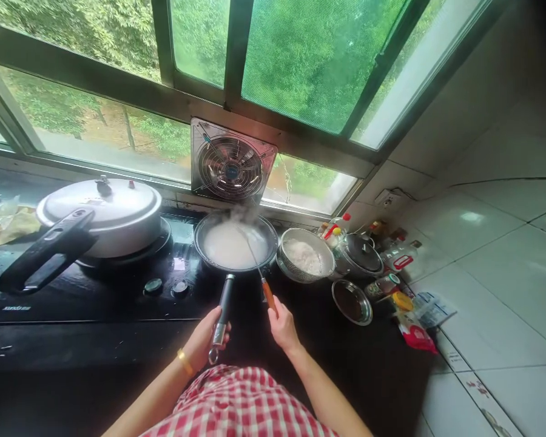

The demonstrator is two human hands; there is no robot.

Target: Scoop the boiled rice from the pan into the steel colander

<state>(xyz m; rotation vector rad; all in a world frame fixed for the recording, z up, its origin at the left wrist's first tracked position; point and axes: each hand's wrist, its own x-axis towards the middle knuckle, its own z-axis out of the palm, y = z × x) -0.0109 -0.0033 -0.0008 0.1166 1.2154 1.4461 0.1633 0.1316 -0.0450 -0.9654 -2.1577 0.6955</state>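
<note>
A black wok (pixel 235 244) full of steaming white liquid sits on the right burner of the stove (pixel 118 291). My left hand (pixel 208 340) grips the wok's long handle (pixel 223 309) near its metal end. My right hand (pixel 282 328) holds a utensil by its orange handle (pixel 269 295); its thin metal shaft reaches into the white liquid. Just right of the wok stands a metal strainer (pixel 306 258) holding white rice.
A large silver pressure cooker (pixel 101 213) with a black handle sits on the left burner. A lidded pot (pixel 358 255), an empty steel bowl (pixel 352 301), bottles and packets crowd the counter at right. An exhaust fan (pixel 231 164) sits in the window behind.
</note>
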